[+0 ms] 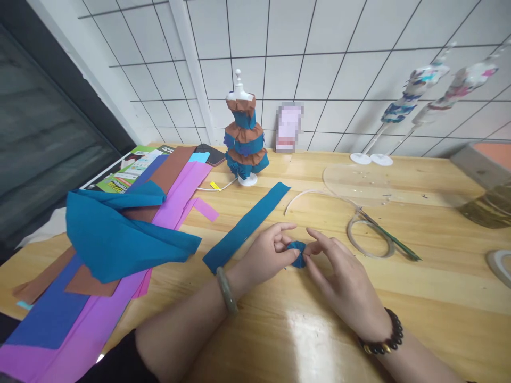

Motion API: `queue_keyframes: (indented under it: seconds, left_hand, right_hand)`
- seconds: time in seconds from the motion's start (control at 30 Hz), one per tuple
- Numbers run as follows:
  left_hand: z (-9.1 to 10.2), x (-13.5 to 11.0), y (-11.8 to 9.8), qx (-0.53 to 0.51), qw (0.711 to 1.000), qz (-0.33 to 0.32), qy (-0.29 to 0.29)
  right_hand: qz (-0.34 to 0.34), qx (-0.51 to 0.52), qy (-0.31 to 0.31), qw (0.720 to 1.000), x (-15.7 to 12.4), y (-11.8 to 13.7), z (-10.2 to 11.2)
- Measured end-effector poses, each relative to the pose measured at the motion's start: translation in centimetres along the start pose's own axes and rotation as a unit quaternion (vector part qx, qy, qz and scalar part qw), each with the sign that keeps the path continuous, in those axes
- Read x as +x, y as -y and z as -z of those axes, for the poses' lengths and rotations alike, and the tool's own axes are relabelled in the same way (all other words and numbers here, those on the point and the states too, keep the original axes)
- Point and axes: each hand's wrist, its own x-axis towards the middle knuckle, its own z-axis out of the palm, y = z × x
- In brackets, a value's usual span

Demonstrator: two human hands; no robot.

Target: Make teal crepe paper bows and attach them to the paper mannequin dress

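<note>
Between my two hands is a small round rosette of pleated teal crepe paper (pixel 297 254), close above the wooden table. My left hand (pixel 268 254) pinches its left side between thumb and fingers. On its right edge, the thumb and a finger of my right hand (pixel 339 271) close in a pinch. A flat teal paper strip (pixel 247 227) lies just beyond my left wrist. Behind it stands a small white dress form (pixel 239 96) wearing a tiered dress (pixel 244 139) of brown and teal crepe paper with blue-purple trim.
Teal (pixel 112 234), purple, brown and blue paper sheets pile up at the left. A clear tape roll (pixel 369 239) and a green-handled brush (pixel 393 242) lie at the right. Farther back are a phone (pixel 288 127), a clear disc (pixel 355 183) and two more small dress forms (pixel 399 109).
</note>
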Motion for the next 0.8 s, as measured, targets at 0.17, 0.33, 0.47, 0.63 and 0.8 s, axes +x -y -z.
queue_keyframes:
  seconds: [0.17, 0.33, 0.47, 0.63, 0.8]
  left_hand:
    - [0.17, 0.11, 0.21, -0.007, 1.0, -0.002, 0.0]
    - [0.18, 0.1, -0.12, -0.016, 1.0, 0.004, -0.005]
    - [0.08, 0.17, -0.01, -0.013, 1.0, 0.008, -0.011]
    - [0.12, 0.17, 0.21, -0.002, 1.0, 0.001, -0.004]
    - [0.16, -0.04, -0.21, 0.022, 0.999, 0.019, -0.015]
  right_hand:
    - [-0.007, 0.011, 0.002, 1.0, -0.04, -0.08, 0.01]
    - [-0.003, 0.034, 0.001, 0.999, -0.11, -0.03, 0.14]
    - [0.011, 0.036, 0.005, 0.999, -0.03, 0.34, 0.26]
    - [0.019, 0.028, 0.002, 0.999, 0.1, 0.37, 0.28]
    - [0.012, 0.02, 0.002, 1.0, 0.03, -0.09, 0.13]
